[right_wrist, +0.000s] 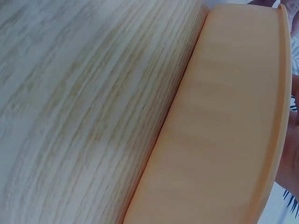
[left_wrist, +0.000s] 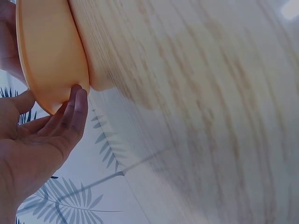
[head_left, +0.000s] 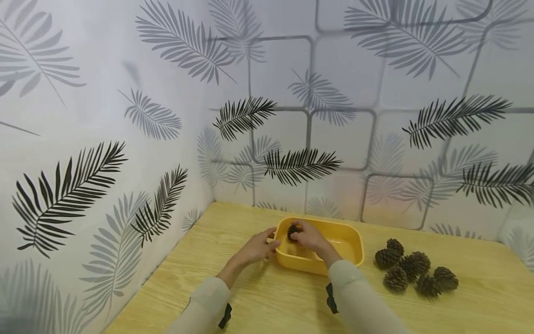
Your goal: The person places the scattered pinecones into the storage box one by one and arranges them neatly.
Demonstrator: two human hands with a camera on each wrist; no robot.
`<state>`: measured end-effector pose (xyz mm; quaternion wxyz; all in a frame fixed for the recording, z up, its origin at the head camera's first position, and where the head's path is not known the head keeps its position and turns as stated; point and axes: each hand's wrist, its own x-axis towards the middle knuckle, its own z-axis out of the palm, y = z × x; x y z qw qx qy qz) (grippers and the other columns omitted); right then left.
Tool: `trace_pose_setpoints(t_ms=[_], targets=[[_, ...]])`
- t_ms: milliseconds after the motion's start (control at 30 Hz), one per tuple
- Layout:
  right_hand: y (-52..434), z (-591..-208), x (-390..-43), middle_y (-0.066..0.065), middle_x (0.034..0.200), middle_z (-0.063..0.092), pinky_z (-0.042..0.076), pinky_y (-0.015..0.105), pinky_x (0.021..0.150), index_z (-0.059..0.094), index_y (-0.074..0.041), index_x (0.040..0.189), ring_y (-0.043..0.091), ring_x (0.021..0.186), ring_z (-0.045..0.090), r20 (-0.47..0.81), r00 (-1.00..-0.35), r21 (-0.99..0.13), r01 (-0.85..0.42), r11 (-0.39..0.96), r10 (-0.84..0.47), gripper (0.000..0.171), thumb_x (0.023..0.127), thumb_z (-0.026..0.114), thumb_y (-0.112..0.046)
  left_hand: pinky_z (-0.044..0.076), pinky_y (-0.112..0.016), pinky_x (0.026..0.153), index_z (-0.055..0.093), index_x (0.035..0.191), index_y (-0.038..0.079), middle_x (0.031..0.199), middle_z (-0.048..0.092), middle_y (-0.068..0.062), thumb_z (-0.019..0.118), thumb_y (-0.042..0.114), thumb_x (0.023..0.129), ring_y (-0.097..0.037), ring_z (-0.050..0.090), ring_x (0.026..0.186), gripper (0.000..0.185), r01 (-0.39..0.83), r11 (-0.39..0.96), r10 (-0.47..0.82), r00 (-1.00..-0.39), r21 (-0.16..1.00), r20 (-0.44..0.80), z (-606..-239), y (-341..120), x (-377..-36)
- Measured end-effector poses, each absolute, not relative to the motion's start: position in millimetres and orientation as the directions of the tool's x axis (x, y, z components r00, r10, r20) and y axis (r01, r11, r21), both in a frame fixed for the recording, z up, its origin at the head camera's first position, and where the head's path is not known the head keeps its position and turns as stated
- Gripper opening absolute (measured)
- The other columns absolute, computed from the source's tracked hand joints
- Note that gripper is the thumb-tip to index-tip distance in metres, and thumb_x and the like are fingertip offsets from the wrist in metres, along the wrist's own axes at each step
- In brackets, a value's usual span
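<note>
A yellow plastic box (head_left: 302,264) stands on the wooden table. At its left end, my left hand (head_left: 255,249) grips the box, thumb by the rim and fingers against the outer wall. The left wrist view shows those fingers (left_wrist: 79,105) bent round the box's end. Reaching over the near rim, my right hand (head_left: 310,237) holds a dark brown pine cone (head_left: 293,232) inside the box, close to the left end. The right wrist view shows mostly the box's outer side wall (right_wrist: 219,121); part of the right hand (right_wrist: 289,158) shows beyond the rim, and the cone is hidden there.
Several pine cones (head_left: 414,264) lie in a loose cluster on the table (head_left: 267,306), to the right of the box. Behind the table and along its left side rise walls (head_left: 342,139) covered with a feather-leaf print.
</note>
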<state>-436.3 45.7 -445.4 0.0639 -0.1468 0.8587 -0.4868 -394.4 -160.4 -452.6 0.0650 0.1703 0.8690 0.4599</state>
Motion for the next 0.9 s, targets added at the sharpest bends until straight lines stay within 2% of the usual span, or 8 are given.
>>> trace_pose_setpoints(t_ms=[300, 567, 900], targets=[[51.6, -441.1, -429.5, 0.04, 0.154, 0.038, 0.056, 0.051, 0.092, 0.045, 0.005, 0.152, 0.042, 0.11, 0.065, 0.015, -0.946, -0.869, -0.173, 0.464, -0.324, 0.048, 0.105, 0.052, -0.004, 0.061, -0.048, 0.08, 0.031, 0.161, -0.002, 0.15, 0.048, -0.03, 0.053, 0.026, 0.111, -0.035, 0.071, 0.097, 0.062, 0.255, 0.518, 0.365, -0.929, 0.816, 0.058, -451.8, -159.1, -393.2], [65.8, -441.2, -428.2, 0.038, 0.153, 0.04, 0.053, 0.056, 0.1, 0.047, 0.003, 0.15, 0.05, 0.122, 0.061, 0.025, -0.948, -0.871, -0.177, 0.458, -0.318, 0.046, 0.106, 0.054, -0.007, 0.061, -0.046, 0.08, 0.031, 0.161, -0.002, 0.148, 0.049, -0.029, 0.053, 0.024, 0.111, -0.035, 0.071, 0.102, 0.061, 0.25, 0.521, 0.36, -0.931, 0.816, 0.056, -451.9, -157.7, -393.5], [87.1, -435.1, -418.7, 0.036, 0.151, 0.043, 0.05, 0.058, 0.103, 0.046, 0.004, 0.15, 0.05, 0.123, 0.06, 0.029, -0.949, -0.889, -0.169, 0.426, -0.314, 0.046, 0.107, 0.055, -0.009, 0.061, -0.047, 0.079, 0.029, 0.161, -0.004, 0.15, 0.047, -0.032, 0.051, 0.02, 0.112, -0.036, 0.072, 0.1, 0.059, 0.265, 0.528, 0.358, -0.931, 0.807, 0.071, -451.2, -154.8, -391.3]])
